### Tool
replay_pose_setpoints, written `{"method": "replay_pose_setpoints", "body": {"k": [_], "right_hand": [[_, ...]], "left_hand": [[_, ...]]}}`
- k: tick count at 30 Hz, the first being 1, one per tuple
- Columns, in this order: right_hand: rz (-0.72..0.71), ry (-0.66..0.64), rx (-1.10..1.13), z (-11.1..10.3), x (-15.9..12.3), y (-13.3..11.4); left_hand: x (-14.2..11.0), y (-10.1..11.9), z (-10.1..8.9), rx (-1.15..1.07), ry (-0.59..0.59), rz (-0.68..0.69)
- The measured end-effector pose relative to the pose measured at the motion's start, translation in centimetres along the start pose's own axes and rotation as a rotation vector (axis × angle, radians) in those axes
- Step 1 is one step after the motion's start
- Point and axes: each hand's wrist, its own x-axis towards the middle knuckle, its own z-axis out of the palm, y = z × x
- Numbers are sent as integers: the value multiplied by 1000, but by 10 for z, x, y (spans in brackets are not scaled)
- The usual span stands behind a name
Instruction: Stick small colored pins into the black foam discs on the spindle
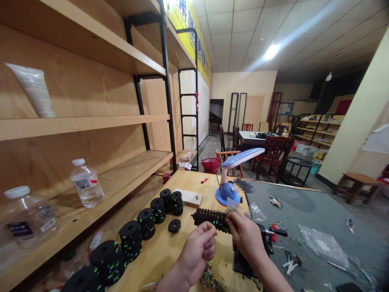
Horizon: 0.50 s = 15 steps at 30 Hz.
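Note:
A row of black discs (209, 217) with small coloured specks sits side by side on a spindle, held by a black bench-mounted device (240, 261). My right hand (245, 232) pinches the discs near the right end of the row. Just below the row, my left hand (197, 245) is closed, with thumb and forefinger pressed together; anything between those fingertips is hidden or too small to name. Under it lies a pile of tiny multicoloured pieces (211, 279). One loose black disc (174, 226) rests flat on the wooden table to the left.
Several stacks of black discs (130, 240) line the table's left side. Behind my hands stand a blue desk lamp (227, 190) and a pale block (189, 197). Plastic bags (323, 245) and scattered bits cover the grey surface at right. A wooden shelf (127, 172) holds bottles.

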Motion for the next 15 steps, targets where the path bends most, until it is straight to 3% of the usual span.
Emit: {"method": "replay_pose_setpoints", "body": {"k": [8, 11, 15], "right_hand": [[214, -81, 590, 4, -14, -12], [262, -130, 714, 19, -30, -18], [225, -100, 711, 47, -49, -31]], "left_hand": [[0, 5, -5, 7, -18, -15], [-2, 4, -8, 33, -22, -19], [-4, 0, -11, 52, -28, -12]]}}
